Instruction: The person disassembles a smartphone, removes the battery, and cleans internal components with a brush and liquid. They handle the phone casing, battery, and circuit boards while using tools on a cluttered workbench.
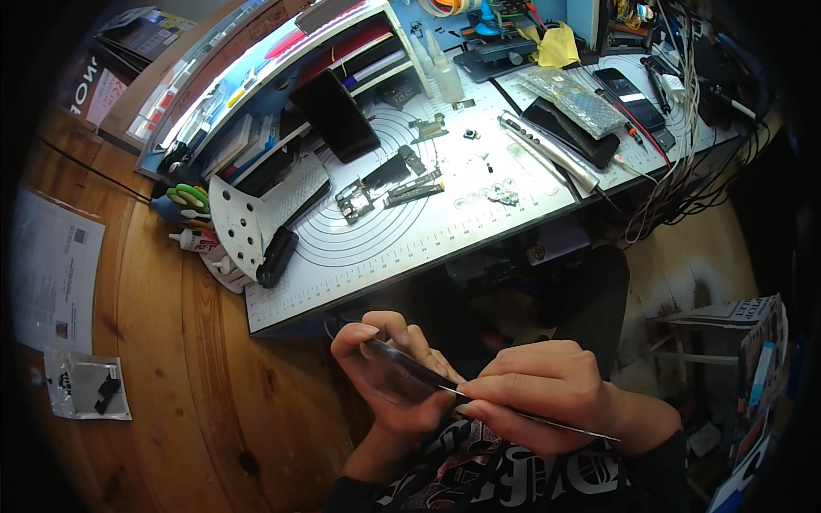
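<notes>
In front of my chest, below the desk's front edge, my left hand (389, 402) grips a thin dark phone (402, 361) by its sides. The phone is tilted nearly edge-on, so most of its face is hidden. My right hand (547, 389) pinches a slim metal tool (590, 429) whose back end sticks out past the palm. Its front end meets the phone's edge near my left fingers; whether it sits in a seam I cannot tell. On the desk lie phone parts (353, 201) and a dark phone screen (335, 115).
The white work mat (342, 274) carries a silver pen-shaped tool (547, 154), a bubble-wrapped packet (577, 103) and another phone (633, 98). A perforated white holder (235, 222) stands at the desk's left corner. Cables (684, 145) hang at the right. A small plastic bag (90, 385) lies left.
</notes>
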Tool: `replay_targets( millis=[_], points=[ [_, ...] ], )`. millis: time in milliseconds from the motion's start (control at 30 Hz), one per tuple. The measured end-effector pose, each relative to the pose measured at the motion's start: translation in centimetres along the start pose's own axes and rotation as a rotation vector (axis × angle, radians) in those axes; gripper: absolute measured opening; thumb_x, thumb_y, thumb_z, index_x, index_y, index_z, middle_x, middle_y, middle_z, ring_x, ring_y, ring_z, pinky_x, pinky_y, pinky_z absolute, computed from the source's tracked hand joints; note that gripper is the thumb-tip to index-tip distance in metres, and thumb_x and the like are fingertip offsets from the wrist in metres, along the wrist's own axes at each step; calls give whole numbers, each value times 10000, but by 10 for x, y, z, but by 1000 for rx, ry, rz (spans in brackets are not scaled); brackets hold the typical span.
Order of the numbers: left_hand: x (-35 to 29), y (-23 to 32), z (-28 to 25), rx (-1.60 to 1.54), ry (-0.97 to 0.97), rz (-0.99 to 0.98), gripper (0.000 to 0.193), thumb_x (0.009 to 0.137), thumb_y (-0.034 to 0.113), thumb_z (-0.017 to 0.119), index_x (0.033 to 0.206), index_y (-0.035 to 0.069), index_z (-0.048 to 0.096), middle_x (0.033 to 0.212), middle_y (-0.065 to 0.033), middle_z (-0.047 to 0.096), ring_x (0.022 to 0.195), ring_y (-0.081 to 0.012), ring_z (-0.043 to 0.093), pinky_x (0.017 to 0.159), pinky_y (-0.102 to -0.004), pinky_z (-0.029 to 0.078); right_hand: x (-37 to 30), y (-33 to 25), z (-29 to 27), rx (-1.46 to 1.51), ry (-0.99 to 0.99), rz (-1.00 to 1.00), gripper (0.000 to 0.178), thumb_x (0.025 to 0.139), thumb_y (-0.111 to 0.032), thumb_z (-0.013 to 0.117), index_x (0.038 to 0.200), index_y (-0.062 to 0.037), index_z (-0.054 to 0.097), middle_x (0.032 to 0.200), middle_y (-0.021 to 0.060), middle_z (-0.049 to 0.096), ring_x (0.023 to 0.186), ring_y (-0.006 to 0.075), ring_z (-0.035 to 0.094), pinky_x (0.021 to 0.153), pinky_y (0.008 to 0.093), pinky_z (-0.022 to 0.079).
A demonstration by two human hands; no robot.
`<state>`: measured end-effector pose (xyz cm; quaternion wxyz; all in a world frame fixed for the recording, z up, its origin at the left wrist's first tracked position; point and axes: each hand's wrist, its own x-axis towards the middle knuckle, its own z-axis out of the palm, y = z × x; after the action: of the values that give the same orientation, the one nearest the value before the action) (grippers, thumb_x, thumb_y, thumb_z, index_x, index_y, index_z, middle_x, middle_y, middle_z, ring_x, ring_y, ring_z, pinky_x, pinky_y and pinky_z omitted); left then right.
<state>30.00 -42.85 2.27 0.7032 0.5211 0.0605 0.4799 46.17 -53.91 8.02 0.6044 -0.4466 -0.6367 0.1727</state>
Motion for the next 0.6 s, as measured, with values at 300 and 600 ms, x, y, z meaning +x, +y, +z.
replay_targets(
  millis=[300, 600],
  points=[
    [1, -1, 6, 1, 14, -28, 951, 730, 43, 900, 1428, 227, 281, 1186, -98, 404, 761, -159, 600, 600, -271, 605, 0, 2, 0, 41, 4, 23, 85, 880, -22, 757, 940, 21, 715, 728, 106, 641, 556, 236, 623, 491, 341, 483],
    [2, -5, 2, 16, 3, -22, 957, 724, 19, 883, 1437, 224, 278, 1189, -101, 398, 764, -163, 599, 597, -279, 600, -2, 6, 1, 40, 8, 21, 106, 872, -24, 763, 954, 20, 712, 753, 108, 651, 563, 237, 625, 501, 333, 490]
  ],
)
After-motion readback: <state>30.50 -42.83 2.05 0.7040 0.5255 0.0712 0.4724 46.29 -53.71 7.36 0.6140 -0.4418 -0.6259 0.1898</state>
